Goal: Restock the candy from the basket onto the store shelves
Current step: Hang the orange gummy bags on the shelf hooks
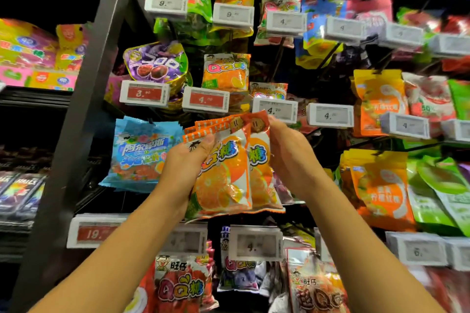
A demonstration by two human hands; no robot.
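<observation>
Candy packs (223,175), a fanned bunch of orange-flavoured gummy bags, sit between my two hands in front of the peg display. My left hand (188,162) grips the bunch from its left side, thumb laid across the front of the nearest bag near its top, fingers curled behind. My right hand (287,152) is closed round the right edge of the rearmost bags, pinching near their upper corner. So both hands are holding the same bunch, neither spread wide. The basket is not in view.

I judge the step in hand to be sorting and squaring the bags so their header strips line up before hanging. Just above my hands and a little left hangs a matching orange bag (226,72) on its own peg, behind a red price tag (206,99); that looks like the right home for these. Beside my left hand hangs a blue candy bag (142,152); just above my right hand is a white price tag (274,109).

The next move calls for lifting the bunch above the red tag, finding the hang holes in the headers, and threading them over the peg tip. I cannot see the holes clearly from here, so alignment will need care, and the tag may have to be tipped up out of the way.
</observation>
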